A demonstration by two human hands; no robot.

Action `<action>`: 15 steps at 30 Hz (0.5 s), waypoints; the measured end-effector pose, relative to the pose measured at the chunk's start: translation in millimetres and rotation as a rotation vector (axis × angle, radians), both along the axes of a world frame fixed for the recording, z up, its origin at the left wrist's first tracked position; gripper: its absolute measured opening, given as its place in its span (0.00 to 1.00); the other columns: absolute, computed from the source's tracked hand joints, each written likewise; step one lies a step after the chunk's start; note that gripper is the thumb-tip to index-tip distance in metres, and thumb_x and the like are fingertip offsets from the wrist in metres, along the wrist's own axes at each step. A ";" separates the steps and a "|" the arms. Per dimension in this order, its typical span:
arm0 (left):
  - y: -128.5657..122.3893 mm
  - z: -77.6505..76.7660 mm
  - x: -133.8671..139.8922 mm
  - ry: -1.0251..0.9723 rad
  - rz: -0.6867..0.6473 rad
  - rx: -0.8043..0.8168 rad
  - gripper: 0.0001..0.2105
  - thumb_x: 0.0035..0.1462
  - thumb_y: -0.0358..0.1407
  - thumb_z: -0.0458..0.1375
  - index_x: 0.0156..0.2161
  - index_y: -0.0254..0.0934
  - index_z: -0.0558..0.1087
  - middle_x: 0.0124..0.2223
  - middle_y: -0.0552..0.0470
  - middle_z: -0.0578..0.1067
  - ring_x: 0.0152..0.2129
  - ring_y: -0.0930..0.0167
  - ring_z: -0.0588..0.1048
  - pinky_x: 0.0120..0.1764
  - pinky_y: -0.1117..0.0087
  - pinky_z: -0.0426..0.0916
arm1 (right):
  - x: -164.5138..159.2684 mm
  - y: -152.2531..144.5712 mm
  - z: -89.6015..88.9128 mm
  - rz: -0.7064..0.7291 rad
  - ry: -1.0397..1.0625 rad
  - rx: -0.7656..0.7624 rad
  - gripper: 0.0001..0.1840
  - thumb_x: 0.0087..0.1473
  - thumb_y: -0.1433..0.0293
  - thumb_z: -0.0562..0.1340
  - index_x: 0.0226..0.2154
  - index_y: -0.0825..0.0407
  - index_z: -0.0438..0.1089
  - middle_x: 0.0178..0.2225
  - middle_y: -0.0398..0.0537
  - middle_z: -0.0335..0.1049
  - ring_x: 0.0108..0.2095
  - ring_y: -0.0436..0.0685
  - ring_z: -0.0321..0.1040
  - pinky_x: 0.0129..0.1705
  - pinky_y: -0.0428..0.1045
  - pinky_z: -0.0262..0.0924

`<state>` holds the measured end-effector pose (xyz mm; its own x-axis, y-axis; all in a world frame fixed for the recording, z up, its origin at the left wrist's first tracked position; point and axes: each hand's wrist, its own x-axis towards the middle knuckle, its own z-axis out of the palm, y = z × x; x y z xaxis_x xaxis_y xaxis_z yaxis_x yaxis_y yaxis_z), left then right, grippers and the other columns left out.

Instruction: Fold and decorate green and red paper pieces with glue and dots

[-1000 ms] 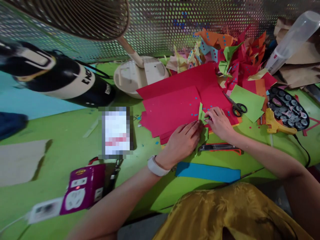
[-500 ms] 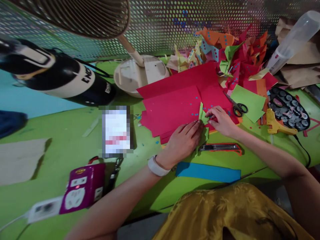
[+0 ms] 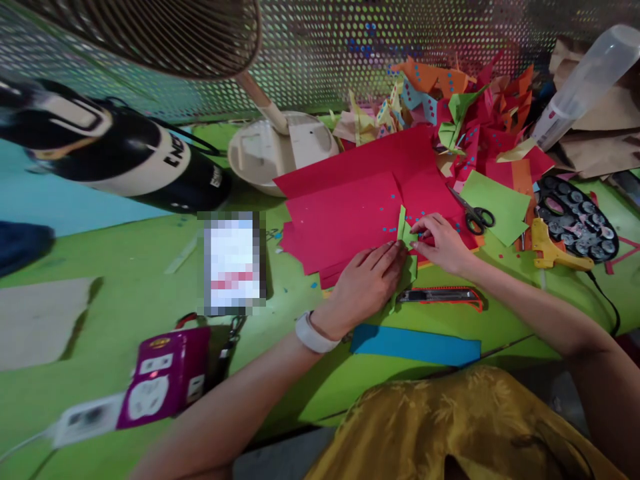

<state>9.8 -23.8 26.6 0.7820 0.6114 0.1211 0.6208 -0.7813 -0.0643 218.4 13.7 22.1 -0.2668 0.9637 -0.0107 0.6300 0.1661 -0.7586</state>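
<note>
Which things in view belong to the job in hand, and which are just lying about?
In the job:
- green paper strip, under the left hand and by the right hand's fingertips
- red sheets, beneath

Seemingly just lying about:
- black bottle
- fan
- purple socket block
- scissors and cutter, unheld, though possibly tools for it

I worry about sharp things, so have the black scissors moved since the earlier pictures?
No, the black scissors show no clear move: they lie in the same spot relative to the white fan base.
</note>
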 end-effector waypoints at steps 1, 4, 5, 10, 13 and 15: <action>-0.1 0.2 0.1 0.002 0.000 0.001 0.20 0.67 0.32 0.47 0.60 0.28 0.68 0.61 0.37 0.70 0.55 0.58 0.71 0.50 0.58 0.69 | 1.1 0.4 0.2 0.006 0.001 -0.004 0.11 0.51 0.75 0.64 0.39 0.51 0.67 0.43 0.50 0.65 0.43 0.56 0.66 0.48 0.55 0.64; -0.1 0.4 0.1 0.003 0.005 -0.001 0.20 0.67 0.32 0.47 0.60 0.28 0.68 0.62 0.37 0.69 0.56 0.58 0.71 0.51 0.59 0.69 | 5.1 2.8 0.1 0.043 0.027 -0.021 0.12 0.49 0.77 0.63 0.39 0.51 0.68 0.44 0.50 0.64 0.43 0.56 0.67 0.49 0.56 0.65; -0.1 0.3 0.1 0.004 0.007 -0.001 0.20 0.68 0.32 0.47 0.60 0.29 0.68 0.62 0.37 0.69 0.56 0.58 0.71 0.51 0.59 0.68 | 6.5 4.1 0.1 0.059 0.047 -0.035 0.12 0.50 0.78 0.62 0.39 0.51 0.69 0.44 0.49 0.64 0.42 0.54 0.67 0.49 0.55 0.65; -0.2 -0.5 0.1 0.006 0.022 -0.027 0.20 0.68 0.32 0.46 0.61 0.30 0.67 0.62 0.38 0.69 0.56 0.59 0.70 0.52 0.58 0.68 | 8.6 9.1 1.6 0.081 0.087 -0.092 0.14 0.47 0.81 0.60 0.37 0.52 0.70 0.43 0.47 0.65 0.37 0.51 0.68 0.47 0.52 0.66; 0.0 -1.7 -0.8 -0.012 0.034 -0.068 0.20 0.67 0.33 0.46 0.61 0.30 0.67 0.62 0.37 0.69 0.56 0.58 0.70 0.52 0.57 0.68 | 4.8 8.1 2.5 0.031 0.034 -0.080 0.11 0.48 0.76 0.64 0.37 0.52 0.69 0.42 0.48 0.65 0.37 0.52 0.67 0.45 0.52 0.65; 0.7 -2.3 -2.7 -0.046 0.051 -0.116 0.20 0.67 0.34 0.46 0.61 0.32 0.67 0.63 0.38 0.69 0.56 0.58 0.70 0.53 0.56 0.68 | 1.8 6.7 2.9 0.020 -0.009 -0.056 0.10 0.49 0.76 0.65 0.36 0.52 0.69 0.42 0.48 0.64 0.38 0.52 0.67 0.46 0.52 0.65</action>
